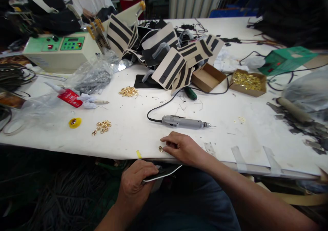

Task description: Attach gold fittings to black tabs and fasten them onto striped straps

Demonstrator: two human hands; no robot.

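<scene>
My left hand (135, 181) is closed on a black panel with a white edge (164, 173), held over my lap just off the table's front edge. Part of the panel is hidden by the fingers. Above the table edge, my right hand (183, 147) has its thumb and index finger apart and curved. A small gold metal fitting (160, 149) lies at the tip of the right thumb; whether they touch is hard to make out. Beyond that hand rests a grey electric screwdriver (182, 122), its bit pointing right. A loose group of gold fittings (103, 126) sits to the left.
Farther back are another gold pile (128, 91), striped panels (170, 68), a cardboard box of gold parts (247, 82) and an open box (208, 77). A yellow tape roll (74, 122) and red-labelled bottle (70, 97) lie left. Behind the machine (63, 51) is a person (91, 0).
</scene>
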